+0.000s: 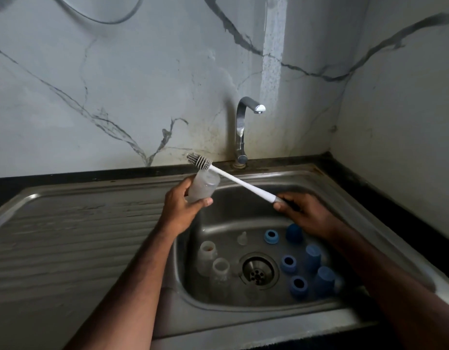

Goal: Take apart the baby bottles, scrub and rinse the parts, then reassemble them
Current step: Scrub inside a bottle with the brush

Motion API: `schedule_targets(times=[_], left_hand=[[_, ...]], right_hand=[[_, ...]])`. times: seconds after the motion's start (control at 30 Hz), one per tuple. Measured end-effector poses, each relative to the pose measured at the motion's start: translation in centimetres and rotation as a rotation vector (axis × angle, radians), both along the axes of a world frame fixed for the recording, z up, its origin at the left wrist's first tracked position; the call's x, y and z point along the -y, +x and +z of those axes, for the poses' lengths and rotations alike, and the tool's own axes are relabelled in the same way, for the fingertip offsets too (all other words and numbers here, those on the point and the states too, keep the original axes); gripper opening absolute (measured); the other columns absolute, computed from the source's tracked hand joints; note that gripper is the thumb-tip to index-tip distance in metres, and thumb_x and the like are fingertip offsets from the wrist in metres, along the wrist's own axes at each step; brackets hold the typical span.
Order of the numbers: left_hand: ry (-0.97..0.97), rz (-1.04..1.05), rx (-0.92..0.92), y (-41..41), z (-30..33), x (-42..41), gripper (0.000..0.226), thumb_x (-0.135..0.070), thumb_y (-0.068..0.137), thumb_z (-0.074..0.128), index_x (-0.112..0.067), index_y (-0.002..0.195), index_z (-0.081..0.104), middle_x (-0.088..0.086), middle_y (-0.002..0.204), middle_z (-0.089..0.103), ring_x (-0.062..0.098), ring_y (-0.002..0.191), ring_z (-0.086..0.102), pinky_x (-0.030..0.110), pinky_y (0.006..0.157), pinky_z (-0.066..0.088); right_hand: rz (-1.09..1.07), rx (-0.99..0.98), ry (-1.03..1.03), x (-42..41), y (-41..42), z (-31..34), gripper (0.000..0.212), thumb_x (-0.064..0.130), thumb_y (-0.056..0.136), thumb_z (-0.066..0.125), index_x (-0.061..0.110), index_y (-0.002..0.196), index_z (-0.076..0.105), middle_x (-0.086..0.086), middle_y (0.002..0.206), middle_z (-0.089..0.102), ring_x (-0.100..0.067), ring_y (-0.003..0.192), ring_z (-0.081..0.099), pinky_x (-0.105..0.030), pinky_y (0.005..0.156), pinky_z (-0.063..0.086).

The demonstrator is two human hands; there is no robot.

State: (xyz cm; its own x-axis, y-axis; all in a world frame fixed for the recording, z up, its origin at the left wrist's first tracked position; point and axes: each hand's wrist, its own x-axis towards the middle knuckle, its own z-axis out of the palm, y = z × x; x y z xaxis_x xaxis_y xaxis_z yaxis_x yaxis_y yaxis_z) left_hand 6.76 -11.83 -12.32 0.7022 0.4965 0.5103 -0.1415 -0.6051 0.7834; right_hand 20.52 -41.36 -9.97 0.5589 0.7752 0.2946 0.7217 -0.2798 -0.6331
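Disassembly looks complete: two clear bottle bodies [213,263], a clear nipple [242,238], three blue collar rings [289,263] and three blue caps [313,257] lie loose in the sink basin [231,218]. My left hand [183,205] wraps around a third bottle body [203,185], held above the basin's left edge. My right hand [301,210] grips the bottle brush [233,179] by its handle, with the bristle head just above the bottle mouth, not inserted. The faucet [243,127] runs no visible water. I judge scrubbing barely begun; rinsing and reassembly remain.
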Motion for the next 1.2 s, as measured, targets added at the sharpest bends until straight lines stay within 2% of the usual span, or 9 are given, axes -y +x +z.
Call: schedule_targets(times=[0.13,0.27,0.43,0.57,0.7,0.77,0.83,1.03,1.2], left_hand=[[-0.061,0.054,0.031,-1.0,0.1,-1.8,0.062,-0.045,0.057,0.083,-0.022,0.113,0.067,-0.002,0.103,0.073,0.019,0.094,0.068,0.038,0.082,0.056],[0.049,-0.017,-0.013,-0.2,0.2,0.2,0.063,-0.032,0.061,0.089,-0.021,0.119,0.067,-0.005,0.104,0.072,0.007,0.090,0.065,0.021,0.078,0.052],[-0.092,0.047,0.025,-0.9,-0.1,-2.0,0.064,-0.048,0.056,0.082,-0.023,0.113,0.067,-0.003,0.103,0.074,0.020,0.094,0.069,0.038,0.081,0.056],[0.035,-0.020,-0.028,-0.2,0.2,0.3,0.060,-0.042,0.057,0.084,-0.021,0.112,0.069,-0.003,0.098,0.073,0.014,0.087,0.067,0.029,0.077,0.054],[-0.126,0.051,0.006,-0.3,0.2,-0.8,0.043,-0.036,0.053,0.087,-0.033,0.092,0.069,-0.002,0.091,0.074,0.018,0.086,0.069,0.039,0.083,0.057],[-0.121,0.053,-0.004,-0.8,0.0,-2.1,0.050,-0.029,0.059,0.091,-0.028,0.103,0.068,0.000,0.099,0.074,0.022,0.094,0.069,0.047,0.088,0.057],[-0.126,0.042,0.005,-0.8,0.0,-1.9,0.057,-0.037,0.059,0.089,-0.024,0.111,0.068,-0.001,0.102,0.074,0.022,0.097,0.069,0.047,0.088,0.057],[-0.133,0.056,0.013,-0.8,-0.3,-2.2,0.059,-0.034,0.061,0.088,-0.022,0.115,0.068,0.001,0.106,0.073,0.023,0.098,0.069,0.036,0.082,0.056],[-0.085,0.031,0.012,-0.3,-0.6,-1.8,0.060,-0.046,0.057,0.083,-0.024,0.110,0.067,-0.001,0.101,0.074,0.026,0.094,0.069,0.042,0.081,0.055]], right_hand=[[-0.005,-0.037,0.003,1.2,0.7,0.4,0.021,0.041,0.097,0.055,0.026,0.102,0.068,0.002,0.089,0.067,-0.011,0.082,0.065,-0.028,0.073,0.052],[-0.030,-0.027,-0.001,0.0,0.1,0.0,0.016,0.036,0.100,0.055,0.027,0.106,0.067,0.001,0.091,0.067,-0.010,0.083,0.065,-0.027,0.074,0.053],[0.000,-0.056,0.001,1.3,0.4,0.7,0.026,0.045,0.095,0.053,0.027,0.106,0.069,0.002,0.093,0.069,-0.010,0.086,0.066,-0.028,0.075,0.054],[-0.007,-0.033,-0.011,0.1,-0.2,0.4,0.016,0.036,0.100,0.055,0.027,0.104,0.067,0.003,0.090,0.067,-0.007,0.082,0.065,-0.024,0.073,0.051],[0.032,-0.043,-0.052,0.9,0.2,0.4,0.018,0.042,0.094,0.060,0.030,0.102,0.070,0.003,0.088,0.070,-0.007,0.081,0.066,-0.024,0.073,0.053],[0.016,-0.045,-0.047,1.6,0.5,0.5,0.026,0.048,0.090,0.059,0.030,0.104,0.071,0.004,0.091,0.072,-0.009,0.085,0.068,-0.032,0.078,0.056],[0.009,-0.049,-0.052,1.2,0.2,0.6,0.024,0.044,0.092,0.060,0.030,0.107,0.070,0.003,0.096,0.071,-0.007,0.088,0.067,-0.032,0.082,0.057],[0.016,-0.052,-0.004,0.6,-0.5,0.8,0.016,0.034,0.097,0.058,0.025,0.105,0.070,-0.001,0.091,0.070,-0.012,0.082,0.066,-0.032,0.075,0.056],[-0.002,-0.048,-0.015,0.8,-0.1,0.5,0.018,0.038,0.098,0.055,0.027,0.103,0.069,0.000,0.090,0.069,-0.012,0.083,0.066,-0.036,0.076,0.056]])
